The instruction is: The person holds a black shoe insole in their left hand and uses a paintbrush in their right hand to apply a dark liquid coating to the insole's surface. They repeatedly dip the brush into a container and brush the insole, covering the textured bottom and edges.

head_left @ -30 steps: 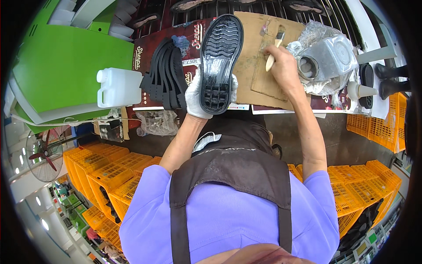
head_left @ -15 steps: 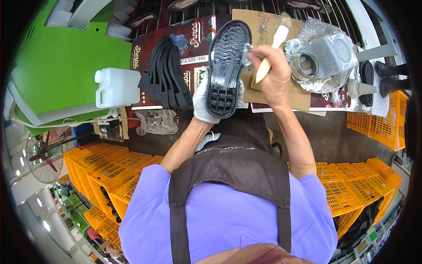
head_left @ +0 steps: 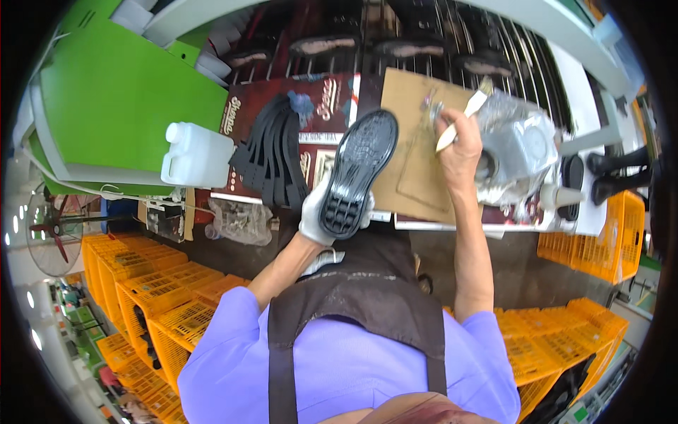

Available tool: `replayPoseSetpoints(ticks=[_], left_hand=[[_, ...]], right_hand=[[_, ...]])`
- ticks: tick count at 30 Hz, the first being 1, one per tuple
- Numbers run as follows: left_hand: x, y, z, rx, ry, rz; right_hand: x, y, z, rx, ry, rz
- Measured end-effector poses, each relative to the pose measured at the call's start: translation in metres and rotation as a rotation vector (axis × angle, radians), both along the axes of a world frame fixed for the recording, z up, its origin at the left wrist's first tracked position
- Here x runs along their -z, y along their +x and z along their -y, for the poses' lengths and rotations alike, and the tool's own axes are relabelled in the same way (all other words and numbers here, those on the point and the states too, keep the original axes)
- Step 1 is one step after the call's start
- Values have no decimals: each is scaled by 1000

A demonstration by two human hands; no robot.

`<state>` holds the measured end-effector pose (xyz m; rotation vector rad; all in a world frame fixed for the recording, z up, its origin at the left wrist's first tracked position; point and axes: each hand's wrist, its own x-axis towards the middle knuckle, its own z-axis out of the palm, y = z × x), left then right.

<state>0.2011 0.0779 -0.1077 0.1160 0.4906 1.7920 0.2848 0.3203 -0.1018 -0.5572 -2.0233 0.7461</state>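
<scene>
In my gloved left hand (head_left: 314,214) lies a black shoe sole (head_left: 359,166), its heel end toward me and its cavity or tread side up. The sole looks glossy and wet. My bare right hand (head_left: 460,145) is closed around a white-handled brush (head_left: 466,116), whose pale bristles point up and away to the right. At the fingertips shows a small greyish wad (head_left: 436,111), too blurred to name. That hand is apart from the sole, over a brown cardboard sheet (head_left: 411,152). To its right a clear plastic container (head_left: 519,148) lies tipped on crumpled plastic.
Several black strips (head_left: 272,152) lie fanned on a dark red printed board left of the sole. A white jug (head_left: 198,155) stands farther left. Shoe pieces rest on a rack of rods (head_left: 452,35) at the back. Orange crates (head_left: 544,339) stand behind me on both sides.
The sole has come nearer to me and tilted to the right. My right hand, with the brush and wad, has moved away from the sole to the right. The whole view has shifted.
</scene>
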Motion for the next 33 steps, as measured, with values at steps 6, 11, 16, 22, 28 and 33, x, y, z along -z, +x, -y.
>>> replayPoseSetpoints(ticks=[6, 11, 16, 22, 28, 33], left_hand=[[-18, -7, 10, -134, -103, -38], [-58, -25, 5, -121, -2, -129], [-153, -67, -66, -109, 272, -189], [-248, -194, -248, -193, 330, -463], [-204, -206, -242, -321, 312, -780], [-107, -106, -109, -349, -139, -1161]], right_hand=[[-9, 13, 7, -28, 66, 171], [-17, 20, 26, -132, 25, 74], [-20, 23, 49, -198, 26, 61], [-33, 28, 70, -288, -7, 156], [-27, 43, 77, -277, -42, 162], [-26, 44, 86, -277, -127, 164]])
